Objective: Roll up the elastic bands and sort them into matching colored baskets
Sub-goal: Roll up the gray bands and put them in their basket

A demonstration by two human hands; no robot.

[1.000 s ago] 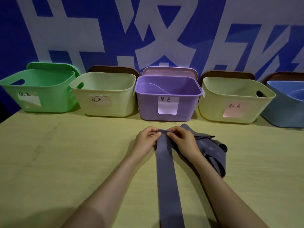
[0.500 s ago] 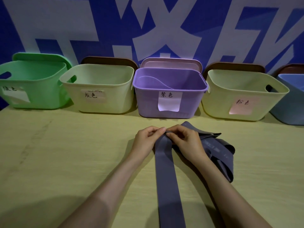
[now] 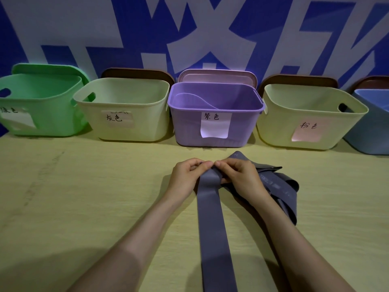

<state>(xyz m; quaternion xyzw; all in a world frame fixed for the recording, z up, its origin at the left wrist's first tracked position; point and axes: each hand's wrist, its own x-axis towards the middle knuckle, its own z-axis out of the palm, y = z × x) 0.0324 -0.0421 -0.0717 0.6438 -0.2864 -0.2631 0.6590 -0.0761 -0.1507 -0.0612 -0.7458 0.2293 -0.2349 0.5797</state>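
Purple-grey elastic band (image 3: 212, 218) pinched at its far end, before the purple basket (image 3: 244, 127) labelled 紫色.
My left hand (image 3: 185, 178) and right hand (image 3: 240, 175) clamp fingertips on it; its length runs near-to-far along the table (image 3: 84, 197); left cream basket (image 3: 151, 129) reads 灰色, right cream basket (image 3: 273, 127) 粉色.

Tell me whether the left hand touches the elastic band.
Touching: the head view shows the left hand pinching the far end of the band.

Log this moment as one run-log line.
phase: roll start | band: strip flat on table | left hand: pinches its far end | right hand: pinches its far end
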